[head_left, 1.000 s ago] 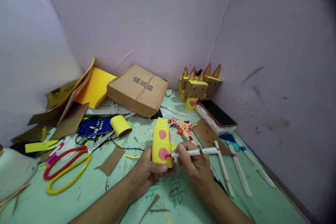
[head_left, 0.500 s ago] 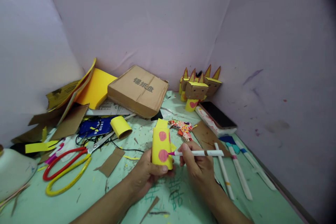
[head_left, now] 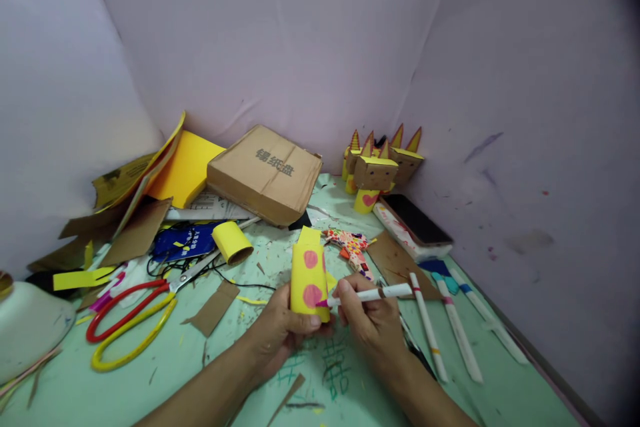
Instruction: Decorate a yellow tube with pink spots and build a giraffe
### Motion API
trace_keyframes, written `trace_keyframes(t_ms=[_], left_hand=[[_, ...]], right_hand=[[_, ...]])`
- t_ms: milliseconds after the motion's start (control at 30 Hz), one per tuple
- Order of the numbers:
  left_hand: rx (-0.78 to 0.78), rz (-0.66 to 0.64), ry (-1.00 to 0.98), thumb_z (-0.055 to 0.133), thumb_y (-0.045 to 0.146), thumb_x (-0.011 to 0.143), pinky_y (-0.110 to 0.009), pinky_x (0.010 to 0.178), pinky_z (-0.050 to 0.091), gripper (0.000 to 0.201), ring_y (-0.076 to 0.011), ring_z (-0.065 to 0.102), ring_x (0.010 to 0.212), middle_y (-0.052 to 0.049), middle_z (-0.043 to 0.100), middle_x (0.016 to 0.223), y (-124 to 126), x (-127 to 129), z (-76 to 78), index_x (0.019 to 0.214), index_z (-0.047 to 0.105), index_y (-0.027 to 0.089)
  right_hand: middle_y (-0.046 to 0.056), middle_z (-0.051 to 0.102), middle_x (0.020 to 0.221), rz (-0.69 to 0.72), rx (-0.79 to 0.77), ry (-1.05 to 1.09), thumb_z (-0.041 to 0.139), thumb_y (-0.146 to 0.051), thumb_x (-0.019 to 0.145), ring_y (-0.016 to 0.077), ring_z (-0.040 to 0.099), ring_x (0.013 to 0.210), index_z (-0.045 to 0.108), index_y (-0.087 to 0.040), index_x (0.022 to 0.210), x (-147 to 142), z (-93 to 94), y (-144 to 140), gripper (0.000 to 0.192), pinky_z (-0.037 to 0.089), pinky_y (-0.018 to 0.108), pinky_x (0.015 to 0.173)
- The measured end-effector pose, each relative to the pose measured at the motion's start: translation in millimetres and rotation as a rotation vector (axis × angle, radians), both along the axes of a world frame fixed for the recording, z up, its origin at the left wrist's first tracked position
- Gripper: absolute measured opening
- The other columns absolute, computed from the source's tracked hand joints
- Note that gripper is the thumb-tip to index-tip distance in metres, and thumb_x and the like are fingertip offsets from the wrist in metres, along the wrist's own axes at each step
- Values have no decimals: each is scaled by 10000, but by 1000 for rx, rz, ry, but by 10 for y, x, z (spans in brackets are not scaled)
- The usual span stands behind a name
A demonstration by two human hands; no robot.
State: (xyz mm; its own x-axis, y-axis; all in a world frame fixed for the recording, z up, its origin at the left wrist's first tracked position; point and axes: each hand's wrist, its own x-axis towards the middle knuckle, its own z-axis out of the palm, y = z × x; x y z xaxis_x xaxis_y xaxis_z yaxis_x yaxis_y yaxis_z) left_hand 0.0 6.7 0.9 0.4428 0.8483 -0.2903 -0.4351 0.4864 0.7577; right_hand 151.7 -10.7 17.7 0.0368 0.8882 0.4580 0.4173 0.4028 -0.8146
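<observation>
Near the middle, my left hand (head_left: pixel 280 330) is closed around the lower end of a yellow paper tube (head_left: pixel 301 280) and holds it upright. Pink round spots mark the tube's front and side, and a yellow tab sticks up from its top. My right hand (head_left: pixel 373 317) pinches a white marker pen (head_left: pixel 387 291) with a pink tip. That tip touches the tube at the edge of the lower pink spot (head_left: pixel 313 296). Some of my right fingers are hidden behind the hand.
Scissors (head_left: pixel 135 320) with red and yellow handles lie left, beside a short yellow tube (head_left: pixel 233 242). A cardboard box (head_left: pixel 265 173) stands behind. Cardboard figures (head_left: pixel 375 177), a phone (head_left: pixel 417 219) and a glue gun (head_left: pixel 350 247) are to the right, above several markers (head_left: pixel 460 340).
The marker's tip has moved slightly down and left along the lower spot, with my right hand shifting left. The tube stays in my left hand.
</observation>
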Motion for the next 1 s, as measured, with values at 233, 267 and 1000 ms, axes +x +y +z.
trace_keyframes(t_ms=[233, 267, 1000], left_hand=[[22, -21, -15, 808, 121, 455, -290, 653, 510, 539, -210, 627, 777, -85, 681, 859, -4, -8, 1, 965, 635, 130], [26, -20, -16, 809, 120, 452, -290, 648, 510, 532, -208, 623, 769, -81, 679, 844, -2, -8, -2, 957, 638, 129], [77, -77, 28, 794, 133, 476, -283, 648, 486, 511, -188, 595, 733, -63, 663, 815, -27, -10, 56, 958, 622, 138]], right_hand=[[-35, 505, 463, -29, 26, 49, 433, -326, 909, 103, 493, 432, 555, -190, 607, -23, 36, 9, 353, 380, 211, 435], [-37, 500, 459, -19, 14, 44, 437, -331, 907, 102, 484, 420, 561, -189, 614, -23, 29, 11, 349, 372, 211, 422], [-18, 544, 525, -94, 7, 95, 441, -351, 920, 111, 516, 479, 575, -185, 669, -32, -36, 24, 330, 407, 217, 473]])
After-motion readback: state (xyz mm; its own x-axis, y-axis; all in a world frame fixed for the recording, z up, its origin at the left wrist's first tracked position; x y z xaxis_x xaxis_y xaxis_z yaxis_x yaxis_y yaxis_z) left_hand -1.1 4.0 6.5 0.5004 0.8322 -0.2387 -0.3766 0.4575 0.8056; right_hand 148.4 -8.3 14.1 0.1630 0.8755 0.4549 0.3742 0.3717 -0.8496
